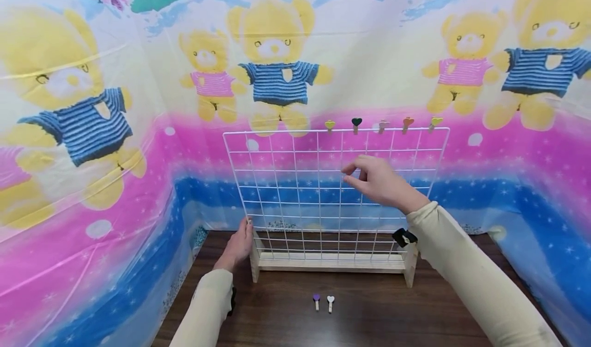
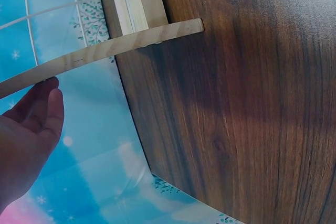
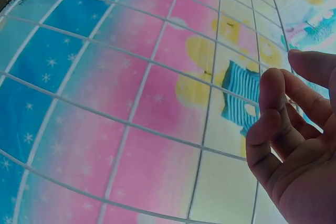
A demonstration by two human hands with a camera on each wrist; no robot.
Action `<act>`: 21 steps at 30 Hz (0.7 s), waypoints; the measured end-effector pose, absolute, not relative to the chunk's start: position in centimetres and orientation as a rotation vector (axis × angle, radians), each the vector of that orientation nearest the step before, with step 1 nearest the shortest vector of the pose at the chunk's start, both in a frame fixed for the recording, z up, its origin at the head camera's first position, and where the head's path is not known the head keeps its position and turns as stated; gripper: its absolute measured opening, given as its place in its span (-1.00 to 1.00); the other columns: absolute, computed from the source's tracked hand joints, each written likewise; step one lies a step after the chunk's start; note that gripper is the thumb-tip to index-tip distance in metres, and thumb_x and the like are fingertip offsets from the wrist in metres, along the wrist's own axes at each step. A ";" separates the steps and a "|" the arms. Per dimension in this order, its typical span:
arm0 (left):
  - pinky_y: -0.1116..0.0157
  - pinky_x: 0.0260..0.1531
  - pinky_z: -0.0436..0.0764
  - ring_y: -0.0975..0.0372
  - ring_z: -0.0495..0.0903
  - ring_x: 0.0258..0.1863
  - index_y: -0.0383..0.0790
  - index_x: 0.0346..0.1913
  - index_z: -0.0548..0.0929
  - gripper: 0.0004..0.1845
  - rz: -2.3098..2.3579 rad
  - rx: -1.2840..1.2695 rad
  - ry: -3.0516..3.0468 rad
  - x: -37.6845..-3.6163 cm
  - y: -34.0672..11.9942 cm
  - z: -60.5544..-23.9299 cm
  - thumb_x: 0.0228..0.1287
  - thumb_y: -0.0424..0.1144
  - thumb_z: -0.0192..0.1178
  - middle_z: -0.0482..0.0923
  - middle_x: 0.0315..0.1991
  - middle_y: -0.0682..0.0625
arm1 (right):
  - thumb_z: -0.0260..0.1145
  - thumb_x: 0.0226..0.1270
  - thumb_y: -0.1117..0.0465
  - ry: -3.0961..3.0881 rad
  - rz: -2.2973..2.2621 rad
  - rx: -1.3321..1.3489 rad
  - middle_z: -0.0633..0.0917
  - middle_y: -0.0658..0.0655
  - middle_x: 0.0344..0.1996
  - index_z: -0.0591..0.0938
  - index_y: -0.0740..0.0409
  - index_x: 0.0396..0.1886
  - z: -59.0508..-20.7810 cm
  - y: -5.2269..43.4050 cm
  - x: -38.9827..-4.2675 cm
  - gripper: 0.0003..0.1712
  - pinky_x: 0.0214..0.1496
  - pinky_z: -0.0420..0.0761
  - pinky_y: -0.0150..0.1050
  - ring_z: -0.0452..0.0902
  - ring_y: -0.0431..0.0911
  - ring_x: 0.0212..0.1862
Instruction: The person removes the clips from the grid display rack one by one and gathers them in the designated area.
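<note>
A white wire grid (image 1: 286,131) stands upright in a pale wooden stand (image 1: 330,265). At its left side my left hand (image 1: 239,244) touches the wooden post (image 2: 105,51) with its fingertips. My right hand (image 1: 376,180) is raised in front of the grid's upper right part, fingers loosely bent, thumb and forefinger apart with nothing between them. Along the top wire sit small heart clothespins: a yellow-green one (image 1: 330,125), a black one (image 1: 356,123), a pale pink one (image 1: 382,126), an orange one (image 1: 407,123) and a yellow one (image 1: 435,122).
On the dark wooden table (image 1: 277,321), in front of the stand, lie a purple heart clothespin (image 1: 316,302) and a white heart clothespin (image 1: 330,304). A printed cloth (image 1: 369,70) with teddy bears hangs behind the grid and along both sides.
</note>
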State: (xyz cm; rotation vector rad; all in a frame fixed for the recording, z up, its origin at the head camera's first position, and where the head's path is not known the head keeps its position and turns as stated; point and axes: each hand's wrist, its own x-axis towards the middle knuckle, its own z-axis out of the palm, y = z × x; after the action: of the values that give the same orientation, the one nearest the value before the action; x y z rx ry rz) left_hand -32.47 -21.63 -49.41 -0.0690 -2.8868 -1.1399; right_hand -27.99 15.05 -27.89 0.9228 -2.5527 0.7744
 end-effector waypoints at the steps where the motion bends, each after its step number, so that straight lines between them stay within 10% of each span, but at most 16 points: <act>1: -0.11 0.01 0.38 -0.18 0.39 0.15 -0.12 0.47 -0.02 -0.46 -1.148 -0.061 -2.887 -32.5 -21.6 -49.4 0.56 0.01 -0.49 0.31 0.24 -0.38 | 0.28 0.33 0.19 -2.538 0.769 0.917 0.64 0.06 -0.25 0.66 0.18 -0.10 -27.7 15.0 -28.1 -0.79 -0.49 0.46 -0.26 0.39 -0.16 -0.54; 21: -0.12 0.01 0.38 -0.17 0.41 0.13 -0.13 0.46 -0.01 -0.46 -1.130 -0.072 -2.881 -32.4 -21.5 -49.5 0.56 0.01 -0.50 0.38 0.16 -0.37 | 0.29 0.32 0.19 -2.263 0.885 0.766 0.55 0.06 -0.34 0.58 0.14 0.12 -21.9 11.7 -28.9 -0.62 -0.57 0.49 -0.29 0.41 -0.13 -0.63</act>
State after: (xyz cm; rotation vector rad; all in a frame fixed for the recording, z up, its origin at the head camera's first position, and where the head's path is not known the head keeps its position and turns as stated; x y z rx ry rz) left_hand -32.35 -21.55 -49.48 -0.0719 -2.8813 -1.1302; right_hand -28.93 11.73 -21.90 0.7662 -2.2631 0.8852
